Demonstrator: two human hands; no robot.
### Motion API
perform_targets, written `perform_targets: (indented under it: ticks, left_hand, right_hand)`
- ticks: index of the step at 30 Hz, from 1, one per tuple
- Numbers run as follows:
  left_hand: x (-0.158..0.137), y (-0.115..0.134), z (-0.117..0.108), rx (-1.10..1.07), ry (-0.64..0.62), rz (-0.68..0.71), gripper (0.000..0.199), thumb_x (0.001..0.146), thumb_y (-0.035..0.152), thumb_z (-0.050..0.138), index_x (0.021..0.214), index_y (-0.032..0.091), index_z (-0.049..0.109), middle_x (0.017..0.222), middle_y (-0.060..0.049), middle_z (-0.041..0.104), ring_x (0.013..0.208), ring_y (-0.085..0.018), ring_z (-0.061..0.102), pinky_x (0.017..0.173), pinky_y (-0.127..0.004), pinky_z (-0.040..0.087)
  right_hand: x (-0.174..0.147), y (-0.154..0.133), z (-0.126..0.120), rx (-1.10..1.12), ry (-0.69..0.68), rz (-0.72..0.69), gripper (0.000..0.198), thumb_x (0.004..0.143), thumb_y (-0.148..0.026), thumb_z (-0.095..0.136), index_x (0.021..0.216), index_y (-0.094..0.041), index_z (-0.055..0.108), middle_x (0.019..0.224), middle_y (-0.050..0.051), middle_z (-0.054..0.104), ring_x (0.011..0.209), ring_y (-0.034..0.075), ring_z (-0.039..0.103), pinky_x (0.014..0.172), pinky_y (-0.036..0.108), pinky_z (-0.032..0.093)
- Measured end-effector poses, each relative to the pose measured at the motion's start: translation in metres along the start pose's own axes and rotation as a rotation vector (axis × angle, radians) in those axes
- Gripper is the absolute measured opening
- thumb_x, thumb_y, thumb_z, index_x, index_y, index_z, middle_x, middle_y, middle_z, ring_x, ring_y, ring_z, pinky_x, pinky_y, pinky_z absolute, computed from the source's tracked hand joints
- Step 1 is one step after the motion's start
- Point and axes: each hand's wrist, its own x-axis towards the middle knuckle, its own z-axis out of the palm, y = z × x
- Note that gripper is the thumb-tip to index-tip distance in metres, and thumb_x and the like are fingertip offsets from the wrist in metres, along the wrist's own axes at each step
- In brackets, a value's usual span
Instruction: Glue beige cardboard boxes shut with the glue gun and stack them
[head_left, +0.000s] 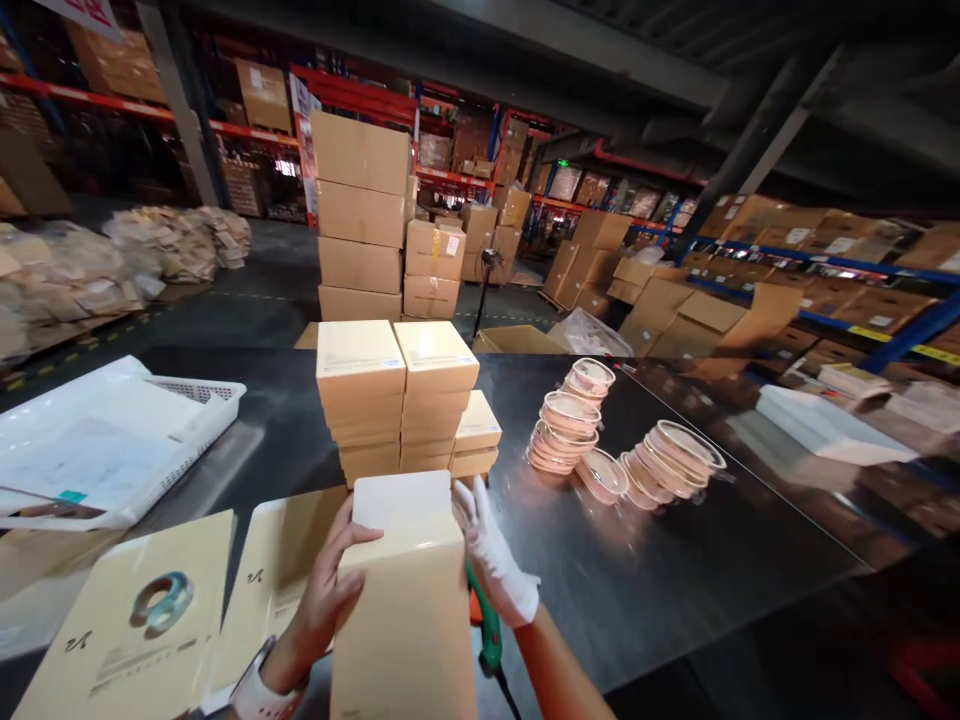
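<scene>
Upright in front of me stands a tan cardboard box [405, 630] with its white inner flap [403, 508] raised at the top. My left hand [326, 580], bare and with a white watch at the wrist, grips the box's left side, thumb on the near face. My right hand [491, 555], in a white glove, lies along the right side with its fingers stretched out. Part of a green-handled tool [489, 635] with a black cord shows below the glove. To the left lie flat printed cartons [127, 620], one picturing a ring-shaped item.
Stacked tan boxes [360, 400] stand just beyond my hands. Stacks of round, clear-wrapped items [566, 425] sit on the black table [720, 580] to the right. A white plastic basket [217, 400] is at the left. Large cartons [360, 210] and shelving rise behind.
</scene>
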Motion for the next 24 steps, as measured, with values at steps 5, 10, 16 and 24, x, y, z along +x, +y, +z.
perform_targets:
  ticks: [5, 10, 16, 24]
  left_hand:
    - [-0.011, -0.010, 0.022, -0.080, 0.189, 0.179, 0.025, 0.088, 0.051, 0.065, 0.094, 0.027, 0.061, 0.129, -0.006, 0.057, 0.124, -0.029, 0.058, 0.101, -0.044, 0.051]
    - [-0.018, 0.000, 0.016, -0.083, 0.076, 0.329, 0.028, 0.087, 0.052, 0.068, 0.102, 0.034, 0.053, 0.080, 0.004, 0.052, 0.081, -0.017, 0.059, 0.086, -0.036, 0.058]
    - [-0.021, 0.026, 0.003, 0.073, -0.254, 0.277, 0.022, 0.091, 0.047, 0.066, 0.095, 0.030, 0.080, 0.096, -0.006, 0.064, 0.092, -0.021, 0.066, 0.081, -0.032, 0.056]
    - [-0.026, 0.012, 0.008, 0.069, -0.370, 0.172, 0.017, 0.090, 0.043, 0.068, 0.088, 0.031, 0.080, 0.094, -0.005, 0.067, 0.098, -0.022, 0.067, 0.086, -0.032, 0.054]
  right_hand:
    - [-0.015, -0.029, 0.025, -0.072, -0.150, -0.308, 0.095, 0.076, -0.047, 0.082, 0.154, -0.035, 0.030, 0.112, 0.004, 0.067, 0.105, 0.021, 0.067, 0.092, 0.037, 0.054]
    - [-0.038, -0.020, 0.024, -0.158, -0.196, -0.622, 0.026, 0.086, -0.053, 0.072, 0.089, -0.027, 0.071, 0.083, 0.002, 0.066, 0.085, 0.020, 0.067, 0.079, 0.035, 0.054]
    - [-0.060, -0.017, 0.035, -0.163, -0.126, -0.683, 0.038, 0.092, -0.058, 0.062, 0.075, -0.024, 0.068, 0.073, 0.002, 0.061, 0.082, 0.022, 0.066, 0.077, 0.038, 0.054]
    - [-0.075, -0.023, 0.029, -0.353, -0.223, -0.688, 0.026, 0.089, -0.049, 0.068, 0.080, -0.024, 0.074, 0.073, 0.004, 0.072, 0.088, 0.023, 0.070, 0.079, 0.037, 0.056]
